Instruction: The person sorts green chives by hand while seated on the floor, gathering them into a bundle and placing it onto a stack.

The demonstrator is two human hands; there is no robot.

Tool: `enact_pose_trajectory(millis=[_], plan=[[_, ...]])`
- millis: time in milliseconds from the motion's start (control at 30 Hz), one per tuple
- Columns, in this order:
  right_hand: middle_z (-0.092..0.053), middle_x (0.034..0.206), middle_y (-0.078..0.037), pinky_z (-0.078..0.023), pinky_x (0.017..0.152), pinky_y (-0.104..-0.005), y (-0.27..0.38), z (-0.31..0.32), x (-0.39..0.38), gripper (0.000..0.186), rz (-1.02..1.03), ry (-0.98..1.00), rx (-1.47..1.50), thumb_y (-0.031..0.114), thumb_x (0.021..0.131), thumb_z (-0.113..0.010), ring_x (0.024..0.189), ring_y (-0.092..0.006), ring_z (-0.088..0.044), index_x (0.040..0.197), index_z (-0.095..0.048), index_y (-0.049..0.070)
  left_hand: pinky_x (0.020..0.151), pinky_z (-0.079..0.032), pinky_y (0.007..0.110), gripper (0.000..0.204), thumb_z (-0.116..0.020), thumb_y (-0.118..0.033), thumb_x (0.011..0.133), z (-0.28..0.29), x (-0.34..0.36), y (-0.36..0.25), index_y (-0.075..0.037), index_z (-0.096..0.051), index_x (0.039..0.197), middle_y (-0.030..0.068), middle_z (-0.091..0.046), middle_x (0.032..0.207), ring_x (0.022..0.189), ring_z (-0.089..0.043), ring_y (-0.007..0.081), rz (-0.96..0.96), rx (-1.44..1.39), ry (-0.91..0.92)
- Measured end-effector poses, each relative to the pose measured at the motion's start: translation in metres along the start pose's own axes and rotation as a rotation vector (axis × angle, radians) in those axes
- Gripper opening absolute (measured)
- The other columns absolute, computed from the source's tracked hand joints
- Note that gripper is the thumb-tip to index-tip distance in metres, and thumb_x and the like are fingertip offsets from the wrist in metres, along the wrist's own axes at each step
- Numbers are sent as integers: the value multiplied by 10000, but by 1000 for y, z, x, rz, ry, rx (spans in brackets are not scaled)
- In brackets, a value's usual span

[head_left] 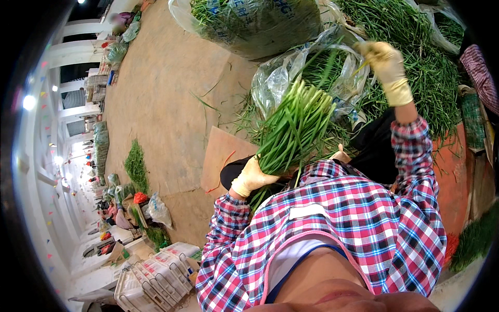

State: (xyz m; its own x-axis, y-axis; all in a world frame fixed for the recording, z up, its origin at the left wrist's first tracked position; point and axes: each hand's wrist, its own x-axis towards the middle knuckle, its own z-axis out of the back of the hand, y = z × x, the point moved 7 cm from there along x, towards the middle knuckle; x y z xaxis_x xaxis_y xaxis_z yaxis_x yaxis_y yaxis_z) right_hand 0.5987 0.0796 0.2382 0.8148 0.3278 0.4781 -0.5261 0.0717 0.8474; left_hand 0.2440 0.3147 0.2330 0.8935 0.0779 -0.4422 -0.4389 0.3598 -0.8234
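Note:
My left hand (253, 177), in a pale yellow glove, is closed round a thick bunch of garlic chives (296, 130) in front of my lap. Their pale cut ends point up and away from me. My right hand (383, 60), gloved the same way, is raised at the upper right, over the edge of a large heap of loose chives (431, 78). Motion blurs its fingers, and a thin yellowish strand shows beside them. Between the bunch and the heap lies an opened clear plastic bag (275, 78) with more green stalks in it.
A big filled plastic bag of greens (254, 26) stands beyond the bunch. On the left, a small pile of greens (136, 166) lies on the brown floor. A white crate (153, 281) is at the lower left. Another person's checked sleeve (481, 75) shows at the right edge.

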Motion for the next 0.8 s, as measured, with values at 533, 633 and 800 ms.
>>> enact_pose_trajectory(millis=[533, 633, 800], plan=[[-622, 717, -96, -500, 634, -372, 140, -73, -69, 268, 198, 515, -500, 340, 770, -740, 689, -261, -621, 783, -719, 73, 540, -471, 394, 1024, -730, -69, 645, 37, -8, -50, -195, -220, 1524, 101, -558, 710, 608, -568, 289, -167, 1114, -650], [-615, 683, -101, -506, 645, -399, 113, -84, -74, 197, 202, 502, -444, 263, 794, -695, 661, -290, -620, 775, -702, 67, 526, -463, 391, 1031, -737, -74, 640, 31, -8, -54, -152, -213, 1524, 103, -549, 679, 591, -562, 286, -215, 1036, -688], [-685, 791, -140, -515, 582, -302, 20, -8, -38, 293, -205, 113, -285, 307, 870, -688, 631, -198, -651, 921, -718, 21, 521, -461, 386, 1027, -730, -62, 639, 28, -5, -52, -143, -214, 1523, 99, -544, 668, 590, -563, 287, -214, 1006, -697]])
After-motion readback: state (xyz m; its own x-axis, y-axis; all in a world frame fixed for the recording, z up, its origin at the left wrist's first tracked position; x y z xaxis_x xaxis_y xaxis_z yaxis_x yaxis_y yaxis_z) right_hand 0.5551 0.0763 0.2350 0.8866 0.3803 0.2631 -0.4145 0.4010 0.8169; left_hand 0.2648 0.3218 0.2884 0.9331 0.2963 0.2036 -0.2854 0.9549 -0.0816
